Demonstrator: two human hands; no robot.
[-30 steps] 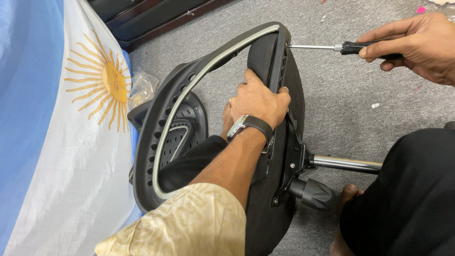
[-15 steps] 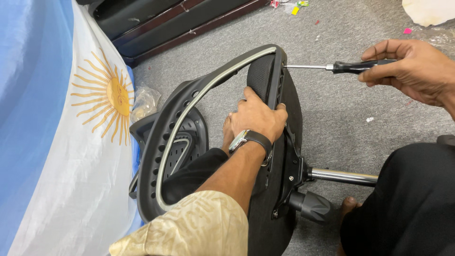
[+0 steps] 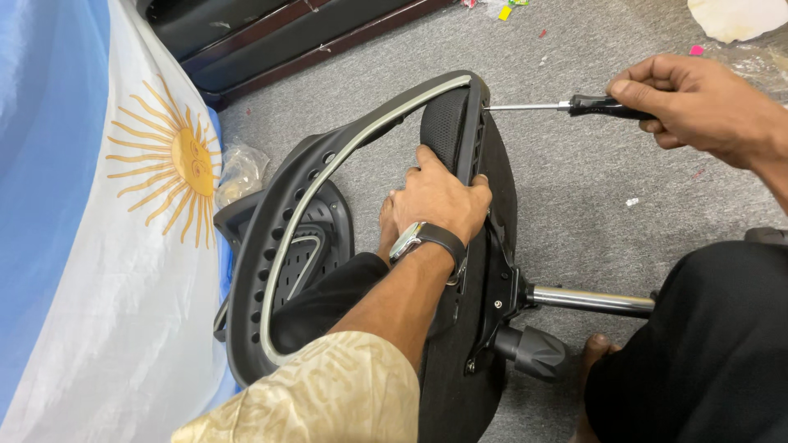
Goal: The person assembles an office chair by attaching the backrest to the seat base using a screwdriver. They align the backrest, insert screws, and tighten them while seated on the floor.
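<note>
Fingers of the right hand (image 3: 706,107) are closing around a screwdriver (image 3: 566,106), its shaft lying level, tip touching the seat edge (image 3: 474,123); the left hand (image 3: 439,201) is gripping that edge, just below.

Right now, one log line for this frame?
left hand: grips chair seat edge | right hand: holds screwdriver, tip at seat rim | chair on its side on carpet | flag cloth at left
</note>
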